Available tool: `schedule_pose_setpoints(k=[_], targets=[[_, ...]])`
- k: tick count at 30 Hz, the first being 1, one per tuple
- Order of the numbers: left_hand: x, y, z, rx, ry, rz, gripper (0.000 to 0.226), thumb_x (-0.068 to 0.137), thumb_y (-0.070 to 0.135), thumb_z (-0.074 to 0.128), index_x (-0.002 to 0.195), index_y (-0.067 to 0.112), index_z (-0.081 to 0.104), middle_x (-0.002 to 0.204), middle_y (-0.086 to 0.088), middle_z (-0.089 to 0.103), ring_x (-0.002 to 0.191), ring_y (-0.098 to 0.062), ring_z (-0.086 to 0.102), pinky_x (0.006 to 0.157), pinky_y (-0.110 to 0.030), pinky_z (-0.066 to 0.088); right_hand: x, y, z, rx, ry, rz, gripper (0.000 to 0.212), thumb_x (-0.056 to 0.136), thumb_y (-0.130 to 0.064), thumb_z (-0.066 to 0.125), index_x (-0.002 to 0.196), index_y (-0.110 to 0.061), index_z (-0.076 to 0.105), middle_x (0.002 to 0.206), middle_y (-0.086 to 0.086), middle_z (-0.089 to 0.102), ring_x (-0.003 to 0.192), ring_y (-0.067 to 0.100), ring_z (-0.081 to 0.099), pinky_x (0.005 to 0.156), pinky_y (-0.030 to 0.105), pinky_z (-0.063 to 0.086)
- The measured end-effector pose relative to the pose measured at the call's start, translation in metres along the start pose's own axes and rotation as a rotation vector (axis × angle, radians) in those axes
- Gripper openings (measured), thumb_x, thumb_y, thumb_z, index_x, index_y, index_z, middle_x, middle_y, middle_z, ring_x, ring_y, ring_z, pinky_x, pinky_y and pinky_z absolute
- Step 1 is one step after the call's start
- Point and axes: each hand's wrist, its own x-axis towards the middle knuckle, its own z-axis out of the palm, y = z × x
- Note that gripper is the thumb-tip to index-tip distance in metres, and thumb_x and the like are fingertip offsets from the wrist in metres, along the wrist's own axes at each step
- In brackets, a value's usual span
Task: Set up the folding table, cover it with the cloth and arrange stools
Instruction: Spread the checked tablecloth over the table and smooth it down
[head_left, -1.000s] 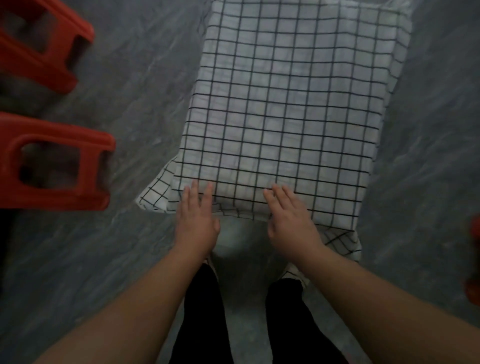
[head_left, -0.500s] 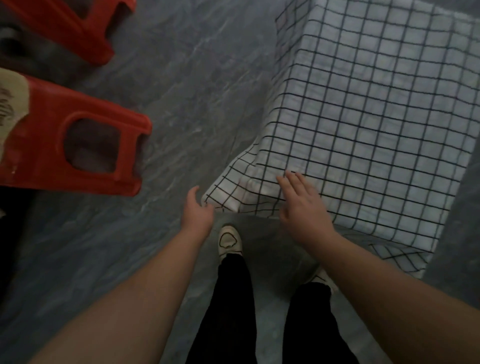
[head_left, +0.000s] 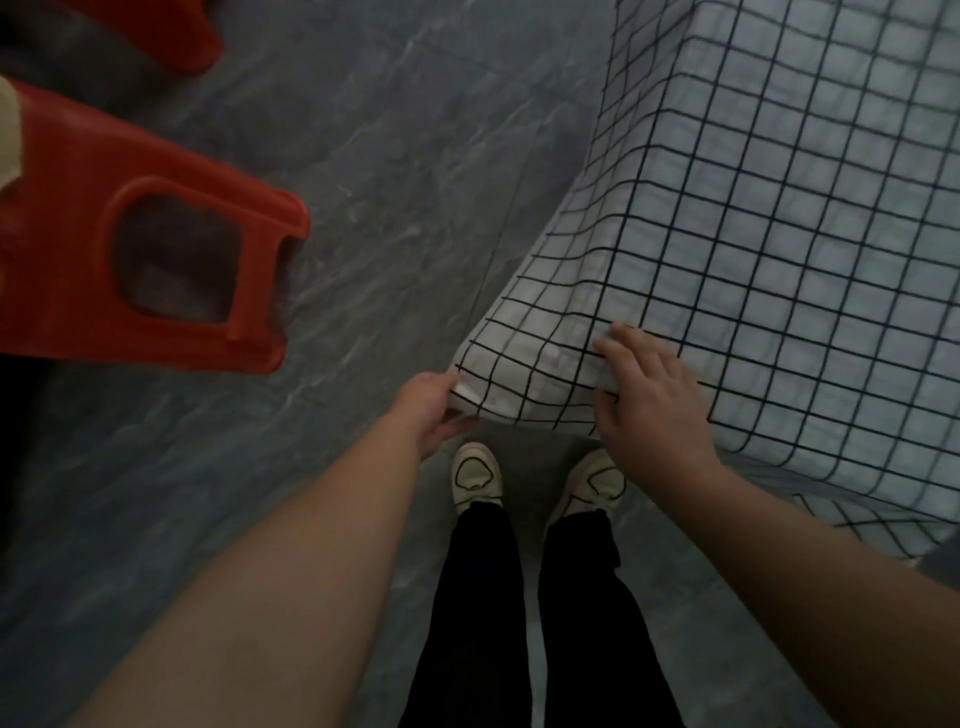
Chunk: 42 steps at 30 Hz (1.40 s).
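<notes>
The left hand (head_left: 434, 410) pinches the hanging corner of the cloth (head_left: 779, 260) between thumb and fingers, holding it out a little from the drape. Just beside it, the right hand (head_left: 652, 400) lies on the cloth at the near edge with its fingers spread and relaxed, pressing the fabric down and gripping nothing. The checked cloth is spread across the whole top and falls over the sides, so the table underneath is hidden but plainly standing. The person's shoes (head_left: 475, 473) are right at its corner.

Off to the left, well apart from the table, a red stool (head_left: 67, 249) lies tipped on its side on the grey floor (head_left: 363, 156), and a second stool (head_left: 192, 36) shows at the top edge.

To my eye the table is up and the covering is nearly finished, with only this corner being tidied. The stools haven't been placed yet, and that's the main job left.
</notes>
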Motion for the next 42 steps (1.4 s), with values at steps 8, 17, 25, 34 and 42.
schedule_pose_setpoints(k=[8, 17, 25, 34, 42], targets=[[0.006, -0.015, 0.004, 0.166, 0.336, 0.18, 0.019, 0.094, 0.014, 0.061, 0.111, 0.014, 0.054, 0.113, -0.015, 0.059, 0.089, -0.022, 0.055, 0.078, -0.03, 0.046, 0.0, 0.013, 0.014, -0.044, -0.002, -0.043, 0.054, 0.094, -0.026, 0.056, 0.145, -0.022, 0.041, 0.16, -0.001, 0.03, 0.146, 0.022, 0.023, 0.117, 0.043, 0.019], [-0.044, -0.012, 0.055, 1.302, -0.083, 0.926, 0.091, 0.084, 0.024, 0.067, 0.157, 0.027, 0.014, 0.165, 0.005, 0.013, 0.153, -0.015, 0.001, 0.125, -0.037, 0.007, 0.002, 0.015, 0.01, -0.078, -0.029, -0.057, 0.058, 0.089, -0.021, 0.058, 0.145, -0.024, 0.041, 0.159, 0.0, 0.032, 0.143, 0.025, 0.029, 0.114, 0.046, 0.023], [-0.014, -0.005, 0.085, 1.277, 0.047, 0.992, 0.046, 0.086, 0.02, 0.063, 0.131, 0.028, 0.058, 0.121, -0.002, 0.067, 0.114, -0.028, 0.06, 0.09, -0.038, 0.049, 0.006, 0.024, 0.02, -0.065, 0.067, -0.116, 0.056, 0.086, -0.022, 0.057, 0.141, -0.022, 0.046, 0.154, 0.001, 0.039, 0.138, 0.027, 0.034, 0.11, 0.043, 0.021], [0.011, -0.009, 0.091, 1.285, 0.052, 0.761, 0.041, 0.089, 0.036, 0.065, 0.13, 0.037, 0.06, 0.127, -0.002, 0.066, 0.121, -0.028, 0.057, 0.085, -0.028, 0.039, 0.008, 0.03, 0.017, -0.038, 0.049, -0.136, 0.055, 0.084, -0.03, 0.05, 0.139, -0.028, 0.046, 0.153, -0.003, 0.039, 0.138, 0.024, 0.034, 0.109, 0.045, 0.028], [-0.002, -0.012, 0.058, 1.153, -0.006, 0.743, 0.057, 0.093, 0.015, 0.055, 0.144, 0.039, 0.047, 0.141, -0.005, 0.058, 0.129, -0.026, 0.054, 0.106, -0.04, 0.045, 0.008, 0.033, 0.014, -0.055, 0.007, -0.137, 0.06, 0.085, -0.028, 0.061, 0.142, -0.03, 0.042, 0.154, -0.005, 0.036, 0.141, 0.023, 0.03, 0.111, 0.045, 0.026]])
